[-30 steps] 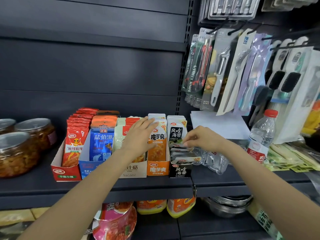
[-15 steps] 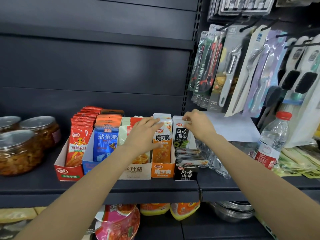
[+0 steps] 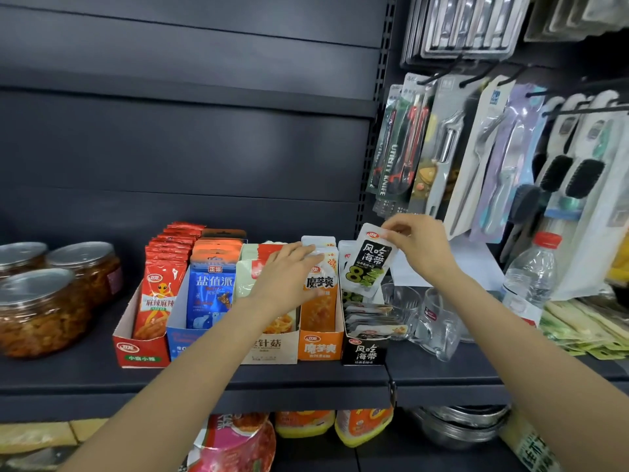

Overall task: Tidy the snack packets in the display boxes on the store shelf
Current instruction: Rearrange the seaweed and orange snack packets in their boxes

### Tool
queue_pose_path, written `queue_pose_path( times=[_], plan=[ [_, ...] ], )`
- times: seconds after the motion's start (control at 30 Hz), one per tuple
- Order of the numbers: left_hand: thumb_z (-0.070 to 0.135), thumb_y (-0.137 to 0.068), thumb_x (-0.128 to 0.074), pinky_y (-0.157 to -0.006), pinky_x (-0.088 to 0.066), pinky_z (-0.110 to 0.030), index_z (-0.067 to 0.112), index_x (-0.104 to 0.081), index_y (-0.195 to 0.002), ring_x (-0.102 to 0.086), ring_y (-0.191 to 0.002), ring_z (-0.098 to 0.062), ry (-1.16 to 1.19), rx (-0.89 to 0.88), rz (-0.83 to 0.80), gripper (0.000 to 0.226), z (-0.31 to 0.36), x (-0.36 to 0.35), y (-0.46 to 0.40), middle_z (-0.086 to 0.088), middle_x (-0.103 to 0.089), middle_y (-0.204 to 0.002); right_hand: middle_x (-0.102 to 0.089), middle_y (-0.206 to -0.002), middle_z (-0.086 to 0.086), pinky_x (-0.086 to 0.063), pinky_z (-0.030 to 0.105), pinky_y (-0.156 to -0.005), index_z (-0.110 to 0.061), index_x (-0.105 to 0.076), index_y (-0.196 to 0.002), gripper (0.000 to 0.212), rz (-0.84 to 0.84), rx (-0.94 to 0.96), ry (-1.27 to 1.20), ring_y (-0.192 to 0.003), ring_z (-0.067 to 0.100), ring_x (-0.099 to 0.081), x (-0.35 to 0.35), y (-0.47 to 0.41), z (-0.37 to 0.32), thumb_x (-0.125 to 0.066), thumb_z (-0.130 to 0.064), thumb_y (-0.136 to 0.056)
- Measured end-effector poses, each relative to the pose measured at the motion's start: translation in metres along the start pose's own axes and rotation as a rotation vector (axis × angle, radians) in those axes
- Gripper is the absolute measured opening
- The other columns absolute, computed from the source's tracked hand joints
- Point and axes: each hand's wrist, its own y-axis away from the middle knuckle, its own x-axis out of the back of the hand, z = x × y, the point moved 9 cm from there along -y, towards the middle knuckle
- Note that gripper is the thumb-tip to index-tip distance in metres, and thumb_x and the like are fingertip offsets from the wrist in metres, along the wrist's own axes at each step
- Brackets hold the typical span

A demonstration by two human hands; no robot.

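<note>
Head view: a black seaweed packet (image 3: 369,264) is pinched at its top by the right hand (image 3: 420,248), lifted above the black display box (image 3: 364,349) at 5 o'clock of centre. The orange konjac packets (image 3: 320,294) are pressed by the left hand's (image 3: 284,275) flat fingers. The packet should be reseated upright behind its fellows (several lie toppled), with the neighbouring row steadied.

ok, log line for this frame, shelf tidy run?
right hand: pinches kelp packet above black box | left hand: rests on orange packets | phase: realigning

Five open-fronted display boxes (image 3: 320,347) stand side by side at the shelf's (image 3: 306,378) front edge, packets upright inside. One black-and-white seaweed packet (image 3: 369,264) tilts above the rightmost black box (image 3: 364,350), where others lie flat.
</note>
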Motion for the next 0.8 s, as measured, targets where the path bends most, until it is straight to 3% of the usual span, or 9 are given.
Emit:
queue_pose_path(
  times=[0.1, 0.2, 0.27, 0.33, 0.37, 0.47, 0.57, 0.67, 0.8],
  plan=[
    [0.039, -0.09, -0.058, -0.115, -0.017, -0.038, 0.028, -0.029, -0.147, -0.017, -0.142, -0.017, 0.039, -0.005, 0.033, 0.065, 0.008, 0.011, 0.002, 0.004, -0.028, -0.153, -0.065, -0.078, -0.005, -0.04, 0.015, -0.064, -0.015, -0.07, -0.084, 0.006, 0.046, -0.003, -0.058, -0.07, 0.005, -0.055, 0.019, 0.005, -0.003, -0.065, -0.015, -0.087],
    [0.031, -0.093, -0.056, -0.106, -0.035, -0.034, 0.025, -0.034, -0.145, -0.039, -0.129, -0.017, 0.151, 0.005, 0.091, 0.056, 0.017, 0.024, 0.005, 0.0, -0.046, -0.14, -0.066, -0.075, -0.001, -0.044, 0.021, -0.066, -0.011, -0.07, -0.086, 0.004, 0.124, -0.094, -0.226, -0.068, 0.01, -0.058, 0.036, 0.013, 0.003, -0.065, -0.01, -0.086],
    [0.025, -0.095, -0.054, -0.086, -0.049, -0.027, 0.023, -0.042, -0.141, -0.057, -0.099, -0.012, 0.327, 0.051, 0.073, 0.048, 0.02, 0.028, 0.008, -0.001, -0.061, -0.121, -0.064, -0.069, -0.001, -0.046, 0.021, -0.063, -0.008, -0.068, -0.086, 0.003, 0.176, -0.159, -0.405, -0.063, 0.008, -0.057, 0.044, 0.023, 0.009, -0.065, -0.009, -0.086],
    [0.021, -0.096, -0.052, -0.063, -0.047, -0.016, 0.019, -0.056, -0.129, -0.061, -0.071, -0.007, 0.505, 0.103, 0.035, 0.033, 0.021, 0.026, 0.011, -0.002, -0.069, -0.103, -0.063, -0.068, -0.001, -0.045, 0.014, -0.057, -0.005, -0.068, -0.087, 0.003, 0.201, -0.194, -0.509, -0.056, -0.001, -0.056, 0.048, 0.035, 0.012, -0.064, -0.006, -0.087],
    [0.02, -0.096, -0.052, -0.057, -0.045, -0.013, 0.017, -0.063, -0.117, -0.063, -0.067, -0.008, 0.588, 0.123, 0.025, 0.024, 0.021, 0.026, 0.013, -0.002, -0.071, -0.096, -0.063, -0.068, 0.0, -0.045, 0.012, -0.055, -0.005, -0.067, -0.087, 0.004, 0.2, -0.207, -0.545, -0.054, -0.004, -0.055, 0.048, 0.04, 0.013, -0.064, -0.005, -0.087],
    [0.017, -0.094, -0.056, -0.055, -0.049, -0.013, 0.015, -0.065, -0.093, -0.069, -0.068, -0.016, 0.869, 0.204, 0.013, 0.009, 0.017, 0.025, 0.02, -0.005, -0.072, -0.087, -0.065, -0.07, 0.001, -0.048, 0.013, -0.057, -0.012, -0.067, -0.081, 0.01, 0.194, -0.252, -0.673, -0.056, -0.001, -0.057, 0.046, 0.057, 0.018, -0.064, -0.006, -0.087],
    [0.016, -0.094, -0.055, -0.059, -0.054, -0.017, 0.011, -0.063, -0.095, -0.071, -0.068, -0.019, 1.102, 0.3, 0.051, 0.009, 0.011, 0.027, 0.027, -0.008, -0.074, -0.087, -0.066, -0.07, 0.0, -0.046, 0.011, -0.058, -0.018, -0.067, -0.076, 0.015, 0.222, -0.248, -0.724, -0.057, -0.001, -0.058, 0.05, 0.063, 0.016, -0.066, -0.006, -0.085],
    [0.016, -0.094, -0.056, -0.062, -0.054, -0.017, 0.007, -0.062, -0.101, -0.072, -0.076, -0.016, 1.278, 0.371, 0.131, 0.012, 0.004, 0.033, 0.032, -0.007, -0.074, -0.091, -0.063, -0.069, -0.007, -0.044, 0.018, -0.065, -0.024, -0.067, -0.072, 0.017, 0.246, -0.194, -0.58, -0.063, 0.004, -0.053, 0.056, 0.062, 0.011, -0.07, -0.011, -0.082],
    [0.022, -0.095, -0.054, -0.076, -0.055, -0.021, 0.009, -0.065, -0.103, -0.07, -0.089, -0.013, 1.447, 0.435, 0.206, 0.019, -0.004, 0.037, 0.039, -0.003, -0.072, -0.098, -0.05, -0.058, -0.003, -0.034, 0.016, -0.055, -0.029, -0.068, -0.074, 0.016, 0.147, -0.116, -0.447, -0.053, 0.005, -0.04, 0.055, 0.06, -0.002, -0.069, -0.016, -0.084]
  ],
)
